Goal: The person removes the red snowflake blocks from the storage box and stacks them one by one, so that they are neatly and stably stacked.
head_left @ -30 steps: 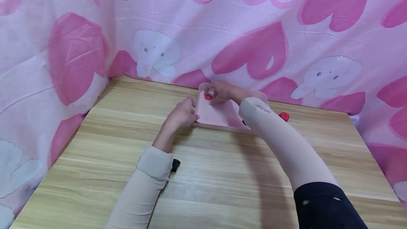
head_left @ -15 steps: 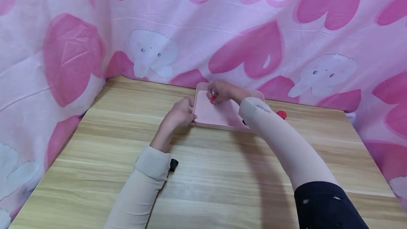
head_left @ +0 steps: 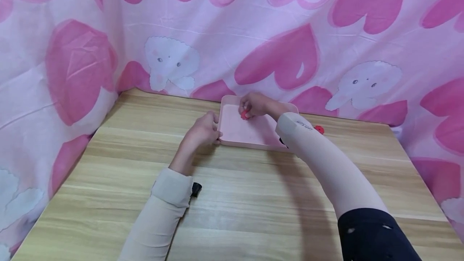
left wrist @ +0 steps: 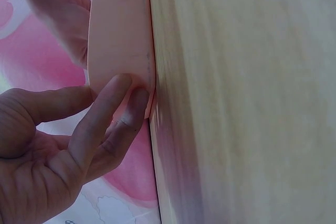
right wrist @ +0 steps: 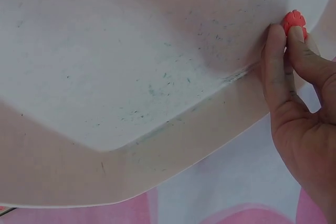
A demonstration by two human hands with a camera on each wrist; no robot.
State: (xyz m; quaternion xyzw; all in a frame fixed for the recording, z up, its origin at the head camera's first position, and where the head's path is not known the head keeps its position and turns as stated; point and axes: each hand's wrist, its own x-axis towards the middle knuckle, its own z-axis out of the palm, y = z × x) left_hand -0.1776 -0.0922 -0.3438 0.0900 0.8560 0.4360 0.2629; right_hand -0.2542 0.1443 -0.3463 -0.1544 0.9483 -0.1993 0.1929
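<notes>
A shallow pink tray (head_left: pixel 233 135) lies at the back of the wooden table. My right hand (head_left: pixel 256 104) reaches over it and pinches a small red notched plastic disc (head_left: pixel 244 115) between thumb and fingers. In the right wrist view that red disc (right wrist: pixel 295 20) sits at the fingertips, above the tray floor near a side wall. At the tray's front left corner, my left hand (head_left: pixel 203 130) touches the outside. The left wrist view shows its fairly straight fingers (left wrist: pixel 92 127) against the tray's outer wall (left wrist: pixel 119 30).
Another red toy piece (head_left: pixel 319 129) lies on the table to the right of the tray, partly behind the right sleeve (head_left: pixel 326 168). Behind the table hangs a pink curtain (head_left: pixel 275 55) with hearts. Small dark marks speckle the tray floor (right wrist: pixel 152 85).
My right fingers have closed on the red disc and shifted it slightly to the right inside the tray. My left hand stays at the tray's corner. The whole head view has drifted slightly.
</notes>
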